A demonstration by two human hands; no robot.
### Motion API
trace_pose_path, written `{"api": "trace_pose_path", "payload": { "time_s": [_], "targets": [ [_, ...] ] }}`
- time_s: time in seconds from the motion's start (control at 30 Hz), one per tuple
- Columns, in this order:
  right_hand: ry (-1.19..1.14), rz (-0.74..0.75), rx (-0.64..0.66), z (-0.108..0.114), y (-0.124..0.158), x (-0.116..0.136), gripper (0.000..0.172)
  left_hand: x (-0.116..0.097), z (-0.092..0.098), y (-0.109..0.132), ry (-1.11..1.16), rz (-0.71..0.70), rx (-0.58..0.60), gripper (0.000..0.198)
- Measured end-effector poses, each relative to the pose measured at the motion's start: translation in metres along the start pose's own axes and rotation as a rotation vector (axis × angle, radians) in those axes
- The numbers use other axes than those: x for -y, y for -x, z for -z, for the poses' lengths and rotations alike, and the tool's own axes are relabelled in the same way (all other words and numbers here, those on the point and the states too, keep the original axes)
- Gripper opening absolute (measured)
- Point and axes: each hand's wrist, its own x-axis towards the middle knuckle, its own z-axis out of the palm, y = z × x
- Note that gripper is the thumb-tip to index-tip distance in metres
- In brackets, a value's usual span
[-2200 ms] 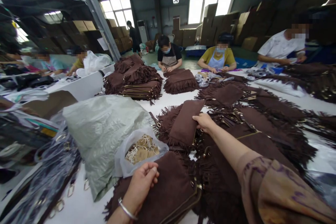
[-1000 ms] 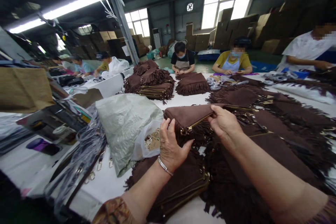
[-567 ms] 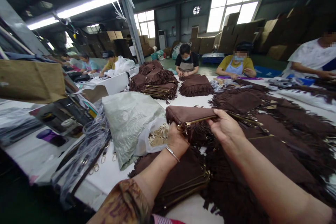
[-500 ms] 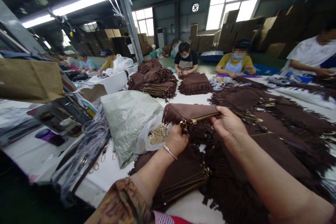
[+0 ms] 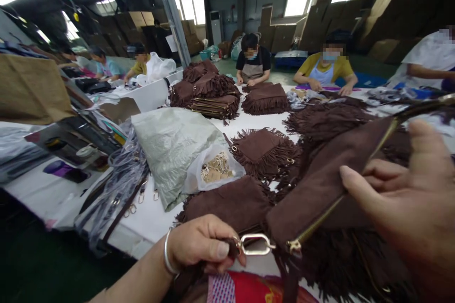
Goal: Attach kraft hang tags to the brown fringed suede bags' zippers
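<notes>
My right hand [image 5: 405,199] grips a brown fringed bag [image 5: 330,170] with a gold zipper, thumb on its face and the other fingers behind its upper edge. The bag tilts up toward the right. At its lower left corner, a gold oval ring [image 5: 256,245] joins it to a short brown strap end [image 5: 232,246]. That strap end is pinched between the thumb and fingers of my left hand [image 5: 204,244], which has a silver bracelet at the wrist. Beneath my hands lies a stack of similar brown bags [image 5: 227,201], partly hidden.
A clear plastic bag of tags with strings [image 5: 216,170] sits beside a large grey-green plastic sack [image 5: 174,142]. Another fringed bag [image 5: 258,144] lies beyond it. Wrapped straps [image 5: 124,175] lie left. More brown bags [image 5: 206,92] are piled farther back, where several people sit working.
The held bag has come closer and to the right, tilting up. My left hand has moved down and left, drawing the strap end out from the bag. One fringed bag now shows flat on the table.
</notes>
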Motion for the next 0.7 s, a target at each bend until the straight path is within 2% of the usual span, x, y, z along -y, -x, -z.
{"api": "trace_pose_path", "payload": {
  "time_s": [0.1, 0.13, 0.23, 0.33, 0.4, 0.47, 0.57, 0.7],
  "targets": [
    [0.360, 0.152, 0.225, -0.008, 0.001, -0.012, 0.041, 0.021, 0.019, 0.002, 0.155, -0.006, -0.044, 0.046],
    [0.441, 0.172, 0.339, -0.019, -0.002, -0.023, 0.035, 0.032, 0.028, -0.001, 0.209, -0.017, -0.071, 0.045],
    [0.613, 0.181, 0.759, -0.069, -0.009, -0.068, 0.039, 0.065, 0.058, -0.013, 0.256, 0.004, -0.196, 0.046],
    [0.686, 0.270, 0.985, -0.126, 0.000, -0.111, 0.050, 0.087, 0.078, -0.018, 0.127, 0.073, -0.413, 0.049],
    [0.769, 0.271, 1.046, -0.155, 0.012, -0.129, 0.056, 0.091, 0.082, -0.016, 0.001, 0.117, -0.496, 0.051],
    [0.827, 0.267, 1.062, -0.173, 0.022, -0.138, 0.058, 0.091, 0.079, -0.010, -0.103, 0.167, -0.510, 0.052],
    [0.843, 0.304, 1.063, -0.184, 0.026, -0.139, 0.049, 0.090, 0.073, 0.001, -0.164, 0.234, -0.466, 0.051],
    [0.864, 0.424, 1.049, -0.186, 0.017, -0.135, 0.035, 0.091, 0.072, 0.010, -0.209, 0.351, -0.329, 0.046]
  ]
}}
